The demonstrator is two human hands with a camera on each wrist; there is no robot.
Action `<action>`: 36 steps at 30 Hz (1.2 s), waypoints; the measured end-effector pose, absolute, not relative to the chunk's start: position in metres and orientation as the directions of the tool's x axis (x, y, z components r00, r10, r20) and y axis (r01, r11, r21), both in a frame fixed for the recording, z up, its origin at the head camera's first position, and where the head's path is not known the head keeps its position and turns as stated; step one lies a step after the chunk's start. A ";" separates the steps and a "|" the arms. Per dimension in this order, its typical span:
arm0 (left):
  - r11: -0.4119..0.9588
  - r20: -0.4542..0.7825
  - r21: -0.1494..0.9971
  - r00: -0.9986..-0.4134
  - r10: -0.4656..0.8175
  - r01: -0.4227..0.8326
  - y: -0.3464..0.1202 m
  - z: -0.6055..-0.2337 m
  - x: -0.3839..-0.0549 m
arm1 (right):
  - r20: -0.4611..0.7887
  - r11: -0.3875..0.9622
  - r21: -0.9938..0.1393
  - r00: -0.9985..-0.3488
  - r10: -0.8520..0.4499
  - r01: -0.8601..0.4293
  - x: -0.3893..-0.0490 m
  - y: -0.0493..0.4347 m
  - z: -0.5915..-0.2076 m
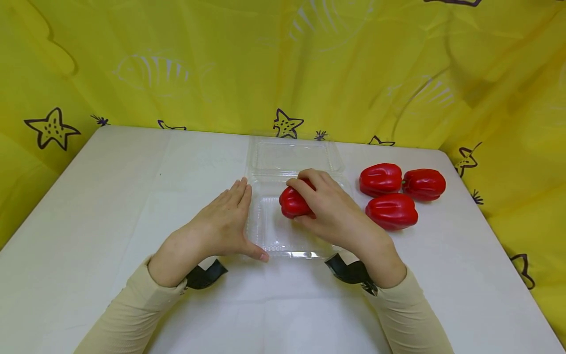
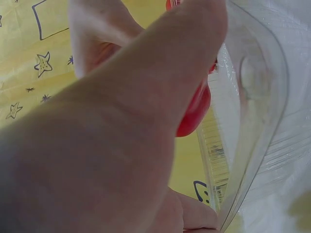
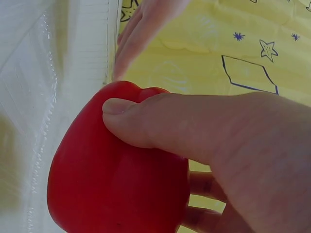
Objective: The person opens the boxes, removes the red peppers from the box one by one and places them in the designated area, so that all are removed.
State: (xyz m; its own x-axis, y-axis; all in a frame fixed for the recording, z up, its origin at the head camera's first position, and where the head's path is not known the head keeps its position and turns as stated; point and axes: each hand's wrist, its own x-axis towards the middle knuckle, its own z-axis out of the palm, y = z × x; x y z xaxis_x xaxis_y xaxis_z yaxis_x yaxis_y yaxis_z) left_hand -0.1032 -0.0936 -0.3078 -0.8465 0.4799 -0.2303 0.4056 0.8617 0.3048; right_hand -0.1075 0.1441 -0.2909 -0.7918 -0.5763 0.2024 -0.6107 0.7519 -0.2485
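My right hand grips a red bell pepper over the base of a clear plastic clamshell container. Close up in the right wrist view, the thumb lies along the side of the pepper and fingers curl behind it. Beside the container's left edge, my left hand is spread with straight fingers; its thumb reaches along the near corner. The container's lid lies folded back, away from me. In the left wrist view the left hand covers much of the pepper.
Three more red bell peppers lie together right of the container on the white table. A yellow patterned curtain hangs along the table's back and sides. Dark straps show at both wrists.
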 end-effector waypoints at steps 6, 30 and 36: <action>0.863 -0.239 0.306 -0.845 0.478 0.401 -0.094 -0.308 -0.103 | 0.192 0.754 -0.252 -0.795 -0.576 -0.607 -0.108 0.145 -0.291; 0.861 -0.237 0.306 -0.844 0.482 0.406 -0.094 -0.308 -0.103 | 0.163 0.764 -0.242 -0.801 -0.576 -0.598 -0.109 0.149 -0.289; 0.864 -0.243 0.308 -0.845 0.477 0.399 -0.094 -0.308 -0.104 | 0.154 0.774 -0.248 -0.813 -0.562 -0.582 -0.107 0.152 -0.286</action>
State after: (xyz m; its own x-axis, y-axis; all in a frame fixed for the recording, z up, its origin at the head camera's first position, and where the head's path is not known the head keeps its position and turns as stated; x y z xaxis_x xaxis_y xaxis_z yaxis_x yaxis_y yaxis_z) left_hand -0.1035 -0.0936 -0.3082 -0.8446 0.4772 -0.2429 0.3992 0.8635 0.3082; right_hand -0.1073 0.1522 -0.2857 -0.8128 -0.5618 0.1543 -0.5822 0.7742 -0.2484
